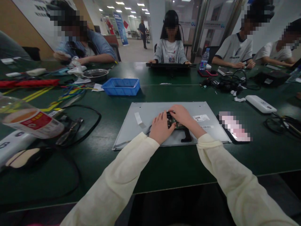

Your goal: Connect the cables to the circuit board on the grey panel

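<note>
A flat grey metal panel [128, 125], like the back of a display, lies on the green table in front of me. Over its middle is a green circuit board [172, 121] in a dark frame, partly hidden by my hands. My left hand [161, 128] grips the board's left side, thumb stretched along its near part. Curled over the far side is my right hand [182, 116], its fingertips close to those of the left. A black bracket-shaped piece [186, 137] sits at the panel's near edge, below the board. White labels [201, 118] mark the panel's right side.
A blue bin [121, 87] stands beyond the panel. A phone [235, 127] lies to its right, near a white power bank-like device [261, 104]. At left are a tilted plastic drink container [33, 117], a mouse [23, 158] and cables. Several people sit around the table.
</note>
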`<state>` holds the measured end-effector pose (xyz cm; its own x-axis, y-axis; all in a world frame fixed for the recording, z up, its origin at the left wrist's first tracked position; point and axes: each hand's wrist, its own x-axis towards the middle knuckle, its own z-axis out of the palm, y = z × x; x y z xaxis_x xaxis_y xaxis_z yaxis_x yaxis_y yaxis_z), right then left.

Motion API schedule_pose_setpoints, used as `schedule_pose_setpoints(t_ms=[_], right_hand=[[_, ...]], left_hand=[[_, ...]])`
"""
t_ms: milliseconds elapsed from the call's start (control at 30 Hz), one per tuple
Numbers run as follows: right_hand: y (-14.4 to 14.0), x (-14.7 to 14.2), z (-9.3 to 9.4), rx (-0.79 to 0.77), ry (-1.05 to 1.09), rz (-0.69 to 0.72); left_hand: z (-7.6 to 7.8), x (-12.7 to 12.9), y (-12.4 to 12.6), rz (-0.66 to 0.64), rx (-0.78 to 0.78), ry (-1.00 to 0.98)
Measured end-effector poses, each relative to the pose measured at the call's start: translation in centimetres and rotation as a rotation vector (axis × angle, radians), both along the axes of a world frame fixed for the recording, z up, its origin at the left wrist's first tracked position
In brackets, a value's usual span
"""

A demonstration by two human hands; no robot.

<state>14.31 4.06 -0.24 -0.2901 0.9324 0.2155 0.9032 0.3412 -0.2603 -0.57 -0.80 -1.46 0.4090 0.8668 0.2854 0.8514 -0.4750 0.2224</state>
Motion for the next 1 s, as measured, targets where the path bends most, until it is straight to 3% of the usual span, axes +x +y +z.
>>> schedule_pose_setpoints(t_ms=[300,500,633,733,867,1000], right_hand=[[-0.3,0.3,-0.1,0.021,0.000,0.119],[-1.3,1.0,1.0,0.083,0.055,0.042],[-2.3,4.6,1.6,0.136,0.118,-0.051],[-3.3,8.7,1.1,0.122,0.126,-0.175],[-4.5,13.1,-0.4,0.077,0.166,-0.322],[-5.3,14.3,-0.7,-0.007,0.191,-0.373]], left_hand=[[-0.2,-0.1,0.2,-0.013,0.033,-0.022],[-0.4,-0.1,0.2,-0.014,0.033,-0.056],[-0.2,-0.1,0.1,-0.016,0.036,-0.055],[0.4,0.0,-0.2,-0.050,0.049,-0.045],[1.4,0.2,-0.7,-0.189,0.081,0.002],[2.1,0.4,-1.3,-0.337,0.075,0.069]])
